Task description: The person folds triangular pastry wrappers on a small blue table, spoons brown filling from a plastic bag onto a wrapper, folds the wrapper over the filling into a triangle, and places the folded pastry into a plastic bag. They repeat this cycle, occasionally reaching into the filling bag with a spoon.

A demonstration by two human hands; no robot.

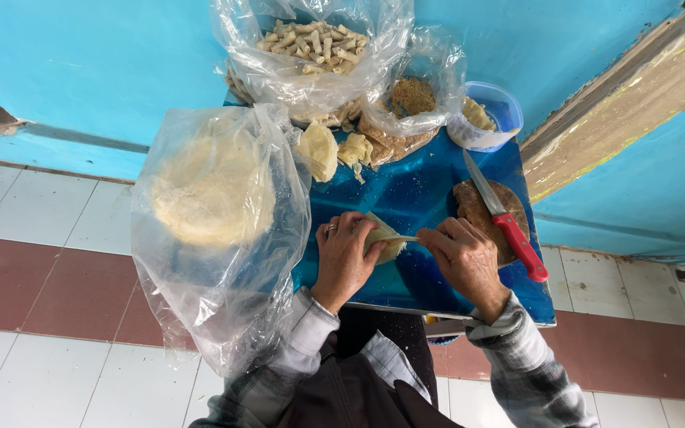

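Turquoise wall, tiled floor, small blue desk (430, 198) set against the wall. A pale dough wrapper (382, 238) is held between both hands at the desk's near middle, apparently so it can be folded. Left hand (346, 257) is curled over its left side; right hand (461, 257) is pinched shut on its right edge. Bag of flat wrappers (212, 190) is kept left, bag of finished rolls (311, 47) at the back, red-handled knife (505, 218) laid on a brown board (473, 210) right, all within reach.

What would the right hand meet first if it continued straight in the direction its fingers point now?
Probably the pale folded dough wrapper held by the left hand; the right hand points left and its fingertips seem already at the wrapper's edge.
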